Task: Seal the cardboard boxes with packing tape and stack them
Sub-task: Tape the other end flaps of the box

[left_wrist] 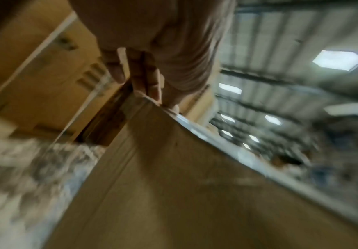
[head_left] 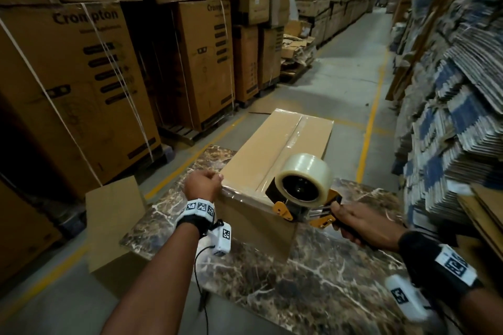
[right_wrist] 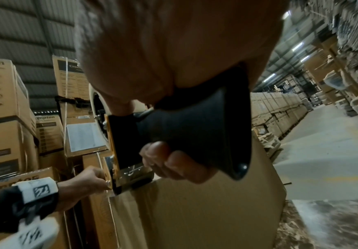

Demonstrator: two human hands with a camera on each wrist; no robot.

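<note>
A brown cardboard box [head_left: 275, 144] lies on a marble-patterned table [head_left: 313, 280], with clear tape along its centre seam. A strip of clear tape also runs along its near top edge. My left hand [head_left: 213, 179] curls over the box's near left corner, on the end of that strip; the left wrist view shows the fingers [left_wrist: 144, 80] on the box [left_wrist: 173, 185] corner. My right hand [head_left: 347, 221] grips the black handle of a yellow tape dispenser [head_left: 302, 182] with a clear roll, held at the near edge, right of centre. In the right wrist view the fingers [right_wrist: 173, 161] wrap the dispenser [right_wrist: 184, 126].
Another plain carton [head_left: 114, 220] stands on the floor against the table's left side. Tall stacks of printed cartons [head_left: 81, 84] line the left. Piles of flattened cartons [head_left: 449, 130] rise on the right. A concrete aisle with yellow lines [head_left: 370, 122] runs ahead.
</note>
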